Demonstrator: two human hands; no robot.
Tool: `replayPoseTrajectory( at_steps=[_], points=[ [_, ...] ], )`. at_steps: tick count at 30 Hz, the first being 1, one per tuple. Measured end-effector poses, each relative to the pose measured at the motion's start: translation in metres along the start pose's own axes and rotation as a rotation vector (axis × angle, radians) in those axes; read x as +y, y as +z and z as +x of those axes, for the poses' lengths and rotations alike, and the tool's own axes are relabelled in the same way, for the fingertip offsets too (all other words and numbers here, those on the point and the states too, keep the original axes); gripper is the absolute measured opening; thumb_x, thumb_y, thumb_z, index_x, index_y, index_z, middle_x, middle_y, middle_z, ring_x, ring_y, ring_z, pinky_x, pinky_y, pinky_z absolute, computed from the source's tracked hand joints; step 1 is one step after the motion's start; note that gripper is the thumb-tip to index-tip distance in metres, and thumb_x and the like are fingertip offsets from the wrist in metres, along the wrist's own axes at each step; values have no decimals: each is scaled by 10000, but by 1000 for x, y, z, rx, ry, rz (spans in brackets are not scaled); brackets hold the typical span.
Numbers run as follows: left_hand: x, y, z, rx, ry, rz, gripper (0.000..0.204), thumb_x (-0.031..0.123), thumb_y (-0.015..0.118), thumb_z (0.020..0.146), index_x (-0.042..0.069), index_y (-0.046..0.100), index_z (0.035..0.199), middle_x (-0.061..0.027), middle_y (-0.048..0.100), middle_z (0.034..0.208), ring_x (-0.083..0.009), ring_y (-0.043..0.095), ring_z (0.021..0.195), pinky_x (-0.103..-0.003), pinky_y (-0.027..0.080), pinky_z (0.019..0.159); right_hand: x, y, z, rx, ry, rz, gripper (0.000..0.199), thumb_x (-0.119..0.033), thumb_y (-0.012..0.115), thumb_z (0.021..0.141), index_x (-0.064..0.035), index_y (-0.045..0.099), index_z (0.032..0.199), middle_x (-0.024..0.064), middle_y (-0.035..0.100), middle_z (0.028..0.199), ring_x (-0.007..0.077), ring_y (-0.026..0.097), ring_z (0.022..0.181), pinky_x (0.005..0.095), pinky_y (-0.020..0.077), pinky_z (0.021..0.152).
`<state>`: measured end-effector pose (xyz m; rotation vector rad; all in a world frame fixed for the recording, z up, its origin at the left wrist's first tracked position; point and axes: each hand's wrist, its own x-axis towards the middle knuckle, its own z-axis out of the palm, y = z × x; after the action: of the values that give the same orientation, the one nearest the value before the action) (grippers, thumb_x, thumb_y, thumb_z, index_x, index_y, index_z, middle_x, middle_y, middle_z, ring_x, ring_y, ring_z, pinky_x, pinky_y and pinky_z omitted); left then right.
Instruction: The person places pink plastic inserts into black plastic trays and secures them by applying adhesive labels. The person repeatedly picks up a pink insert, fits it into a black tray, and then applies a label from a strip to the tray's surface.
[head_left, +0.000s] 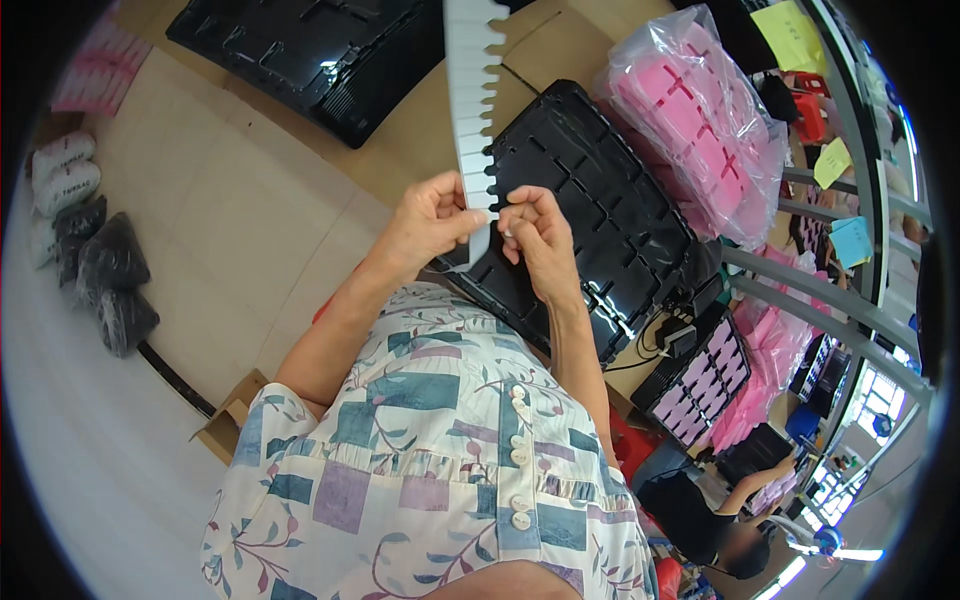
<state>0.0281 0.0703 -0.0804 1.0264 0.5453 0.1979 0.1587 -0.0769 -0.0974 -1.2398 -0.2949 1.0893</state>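
Observation:
My left hand [432,224] pinches the lower part of a long white strip [468,110] with a row of notches along its right edge. The strip stretches up past the top of the picture, and its lower end curls below my thumb. Close beside that notched edge is my right hand [541,240], its thumb and fingertips drawn together. A tiny pale bit shows at those fingertips, too small to name. Beneath both hands lies a black moulded plastic tray [600,190] with rows of slots, partly hidden by my right hand.
More black trays [310,65] lie at the upper left. Pink trays in clear plastic [690,130] stand at the right, beside a metal frame [810,305] bearing sticky notes. Lower right are a black tray with pink pieces [705,380] and a co-worker [690,510]. Bags [115,265] sit far left.

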Motion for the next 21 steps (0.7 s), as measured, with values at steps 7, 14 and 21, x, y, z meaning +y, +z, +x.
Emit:
replayPoseTrajectory(
  at_steps=[7, 14, 21],
  points=[
    [5, 7, 2, -19, 30, 112, 135, 49, 666, 890, -7, 639, 1010, -51, 640, 792, -61, 559, 578, -187, 433, 458, -17, 23, -6, 160, -356, -581, 88, -103, 699, 858, -21, 678, 881, -12, 509, 647, 69, 492, 644, 250, 420, 597],
    [20, 14, 6, 55, 82, 231, 157, 143, 658, 907, -6, 636, 951, -46, 631, 682, -66, 561, 523, -199, 415, 432, -34, 27, -11, 149, -281, -647, 88, -97, 712, 840, -22, 680, 873, -21, 498, 640, 67, 458, 598, 242, 399, 551],
    [3, 25, 14, 122, -57, -42, 181, 176, 637, 924, -3, 626, 900, -37, 593, 637, -61, 515, 481, -203, 371, 404, -22, 23, -9, 128, -1084, -1268, 158, -32, 717, 745, -52, 656, 890, 47, 486, 660, 189, 546, 539, 296, 426, 469]
  ],
)
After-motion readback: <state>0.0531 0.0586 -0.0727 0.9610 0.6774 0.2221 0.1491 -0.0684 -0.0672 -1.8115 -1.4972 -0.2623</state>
